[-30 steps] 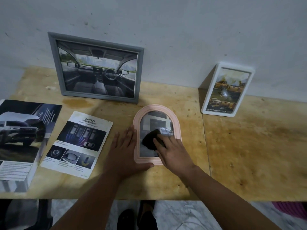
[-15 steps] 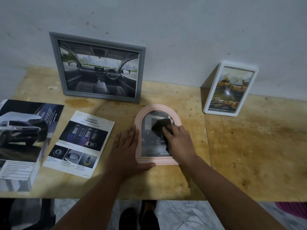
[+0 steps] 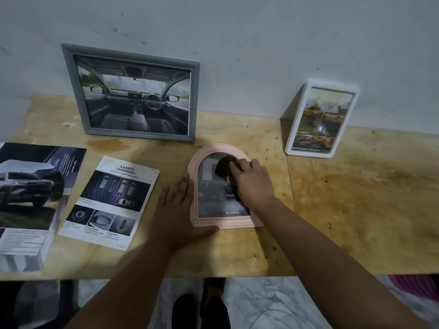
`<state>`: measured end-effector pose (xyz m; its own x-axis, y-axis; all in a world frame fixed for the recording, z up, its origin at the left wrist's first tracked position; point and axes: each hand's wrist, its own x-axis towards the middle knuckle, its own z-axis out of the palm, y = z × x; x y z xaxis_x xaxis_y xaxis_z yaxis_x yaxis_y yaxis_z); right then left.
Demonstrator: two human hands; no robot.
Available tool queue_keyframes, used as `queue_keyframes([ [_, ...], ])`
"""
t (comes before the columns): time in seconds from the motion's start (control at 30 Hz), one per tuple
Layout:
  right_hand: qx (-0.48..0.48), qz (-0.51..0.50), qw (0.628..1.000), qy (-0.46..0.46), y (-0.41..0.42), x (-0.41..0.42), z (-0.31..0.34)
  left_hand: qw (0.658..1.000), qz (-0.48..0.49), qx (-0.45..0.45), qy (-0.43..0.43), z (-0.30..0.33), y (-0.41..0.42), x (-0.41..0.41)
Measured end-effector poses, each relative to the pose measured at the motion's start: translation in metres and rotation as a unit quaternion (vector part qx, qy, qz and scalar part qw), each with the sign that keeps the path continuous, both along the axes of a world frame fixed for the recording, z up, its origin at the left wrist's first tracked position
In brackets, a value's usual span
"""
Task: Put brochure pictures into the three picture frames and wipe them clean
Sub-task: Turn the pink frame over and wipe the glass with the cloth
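The pink arched frame [image 3: 225, 223] lay flat on the tabletop [image 3: 356, 210], holding a "TOYOTA" picture. The right hand [image 3: 251, 184] pressed a dark cloth [image 3: 224, 167] onto its glass; the left hand [image 3: 177, 210] rested flat, fingers straight, against its edge. A "SAFETY" brochure [image 3: 109, 200] lay nearby.

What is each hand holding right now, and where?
The right hand presses a dark cloth onto the pink frame glass. The left hand lies flat against its left edge, gripping nothing.
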<state>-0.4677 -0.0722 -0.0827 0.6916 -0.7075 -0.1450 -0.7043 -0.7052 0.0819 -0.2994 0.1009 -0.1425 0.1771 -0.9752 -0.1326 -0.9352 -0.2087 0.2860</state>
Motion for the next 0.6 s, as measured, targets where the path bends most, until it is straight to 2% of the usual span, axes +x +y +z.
queue_keyframes([
  [0.07,-0.01,-0.004,1.0,0.011,0.016,-0.015,0.004,1.0,-0.001,-0.001,0.003,0.001,0.0,-0.001],
  [0.27,0.061,-0.038,0.997,-0.008,0.088,-0.048,-0.001,1.0,0.007,-0.005,0.009,-0.001,-0.001,-0.001],
  [0.37,0.126,-0.036,0.987,-0.092,0.101,-0.039,-0.01,1.0,0.001,-0.009,0.005,0.0,0.0,-0.001],
  [0.43,0.246,-0.032,0.952,-0.178,0.093,-0.024,-0.003,1.0,0.0,-0.026,0.009,0.001,0.001,-0.002],
  [0.5,0.367,-0.079,0.887,-0.268,0.068,-0.011,0.01,1.0,-0.001,-0.027,0.011,0.001,0.002,-0.002],
  [0.53,0.361,-0.1,0.876,-0.303,0.052,-0.006,0.015,1.0,-0.001,-0.023,0.009,0.001,0.002,-0.002],
  [0.57,0.313,-0.112,0.885,-0.325,0.035,-0.001,0.016,1.0,0.0,-0.019,0.007,0.001,0.002,-0.001],
  [0.6,0.24,-0.109,0.911,-0.318,0.02,0.003,0.013,1.0,0.002,-0.013,0.006,0.002,0.001,-0.001],
])
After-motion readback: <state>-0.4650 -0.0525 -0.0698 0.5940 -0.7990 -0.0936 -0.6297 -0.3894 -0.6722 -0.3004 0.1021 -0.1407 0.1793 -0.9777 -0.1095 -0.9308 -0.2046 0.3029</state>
